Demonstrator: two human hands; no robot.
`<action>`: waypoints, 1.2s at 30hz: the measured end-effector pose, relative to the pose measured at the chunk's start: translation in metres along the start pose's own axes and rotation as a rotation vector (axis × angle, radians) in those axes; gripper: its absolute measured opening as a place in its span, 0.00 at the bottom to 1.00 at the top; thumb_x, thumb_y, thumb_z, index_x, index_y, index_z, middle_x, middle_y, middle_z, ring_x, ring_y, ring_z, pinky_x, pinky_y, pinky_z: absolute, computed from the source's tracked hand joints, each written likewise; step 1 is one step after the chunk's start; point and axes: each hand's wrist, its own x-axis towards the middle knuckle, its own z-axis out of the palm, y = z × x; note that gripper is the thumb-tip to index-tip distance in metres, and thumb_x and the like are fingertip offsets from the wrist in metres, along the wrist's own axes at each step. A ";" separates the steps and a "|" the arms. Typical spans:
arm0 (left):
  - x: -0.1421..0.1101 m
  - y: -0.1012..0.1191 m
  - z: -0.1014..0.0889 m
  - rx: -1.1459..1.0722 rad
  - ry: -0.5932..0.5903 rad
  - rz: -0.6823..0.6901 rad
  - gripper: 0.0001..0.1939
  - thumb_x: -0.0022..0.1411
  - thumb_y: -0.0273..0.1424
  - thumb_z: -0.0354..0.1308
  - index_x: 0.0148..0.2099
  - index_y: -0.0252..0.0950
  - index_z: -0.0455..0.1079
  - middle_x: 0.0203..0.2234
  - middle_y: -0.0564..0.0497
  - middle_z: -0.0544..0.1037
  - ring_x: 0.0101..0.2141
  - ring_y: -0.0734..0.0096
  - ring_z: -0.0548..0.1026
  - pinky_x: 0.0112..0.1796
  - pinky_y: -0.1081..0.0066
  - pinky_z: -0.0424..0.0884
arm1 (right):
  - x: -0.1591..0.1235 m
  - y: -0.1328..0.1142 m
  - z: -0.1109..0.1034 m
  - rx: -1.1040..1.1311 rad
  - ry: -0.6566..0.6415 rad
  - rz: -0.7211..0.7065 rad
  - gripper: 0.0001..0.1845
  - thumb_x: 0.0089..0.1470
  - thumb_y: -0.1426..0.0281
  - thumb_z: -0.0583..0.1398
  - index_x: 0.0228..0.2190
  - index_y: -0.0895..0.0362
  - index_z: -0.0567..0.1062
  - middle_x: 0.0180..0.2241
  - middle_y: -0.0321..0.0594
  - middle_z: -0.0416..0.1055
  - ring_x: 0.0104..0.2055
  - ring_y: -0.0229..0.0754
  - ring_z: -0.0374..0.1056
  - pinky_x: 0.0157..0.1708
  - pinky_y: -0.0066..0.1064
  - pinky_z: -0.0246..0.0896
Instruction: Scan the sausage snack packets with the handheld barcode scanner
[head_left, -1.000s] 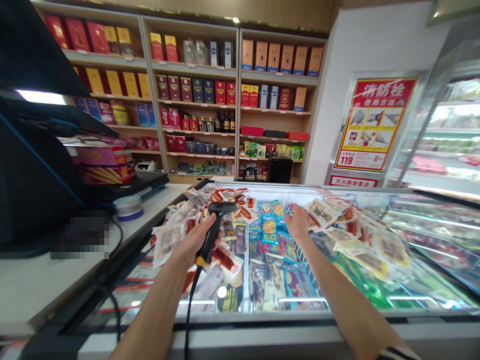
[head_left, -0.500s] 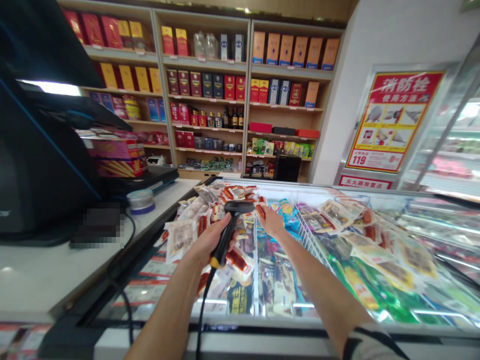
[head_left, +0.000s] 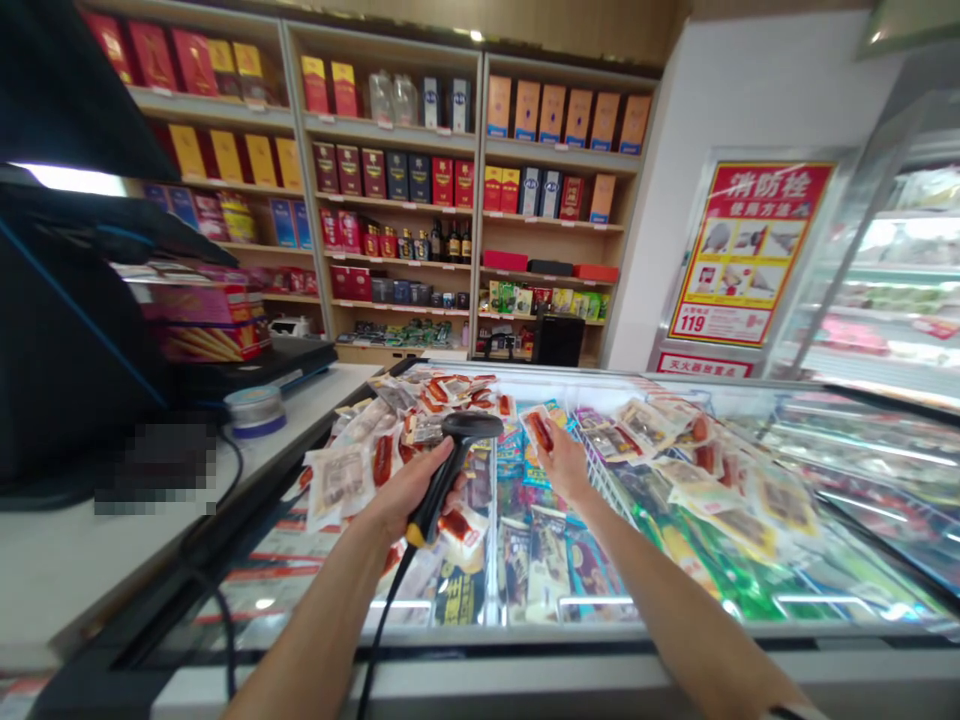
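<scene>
My left hand (head_left: 405, 492) is wrapped round the handle of a black barcode scanner (head_left: 471, 427) with a yellow base; its cable runs down toward me. In my right hand (head_left: 568, 465) is a clear packet of reddish-brown sausage (head_left: 538, 428), pinched at its right side, to the right of the scanner's head. Beneath and beyond the scanner, a heap of sausage packets (head_left: 382, 458) lies on the glass top of a chest freezer (head_left: 540, 648). More food packets (head_left: 705, 460) lie spread to the right of my right hand.
Left of the freezer, a white counter (head_left: 52, 570) carries a dark checkout machine (head_left: 67, 340), a roll of tape (head_left: 255, 411) and a loose black cable (head_left: 225, 600). Shelves of boxed bottles (head_left: 390, 175) line the back wall. A red fire-hydrant poster (head_left: 754, 250) hangs at right.
My right hand has moved right, away from the scanner and heap, with the sausage packet now plainly showing in its fingers. The left hand still grips the scanner. The view has shifted slightly right.
</scene>
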 end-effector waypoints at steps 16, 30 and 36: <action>-0.003 0.003 -0.002 -0.051 0.017 0.002 0.16 0.51 0.42 0.51 0.31 0.31 0.63 0.15 0.54 0.66 0.13 0.79 0.63 0.14 0.78 0.59 | 0.002 0.028 -0.026 -0.305 -0.003 0.190 0.20 0.48 0.67 0.50 0.45 0.57 0.63 0.36 0.50 0.66 0.42 0.50 0.59 0.40 0.44 0.44; -0.002 0.003 -0.013 -0.072 0.016 0.039 0.16 0.52 0.42 0.49 0.33 0.32 0.64 0.16 0.53 0.68 0.14 0.80 0.64 0.15 0.79 0.60 | -0.010 0.081 -0.063 -0.516 0.119 0.445 0.16 0.48 0.65 0.50 0.38 0.57 0.70 0.41 0.52 0.62 0.45 0.54 0.53 0.38 0.48 0.44; -0.012 0.008 -0.014 -0.031 0.078 0.056 0.15 0.51 0.41 0.50 0.34 0.33 0.63 0.15 0.54 0.68 0.14 0.79 0.65 0.14 0.79 0.60 | -0.024 -0.033 -0.045 -0.191 -0.094 0.028 0.19 0.49 0.57 0.48 0.36 0.54 0.70 0.37 0.45 0.67 0.40 0.47 0.59 0.39 0.39 0.47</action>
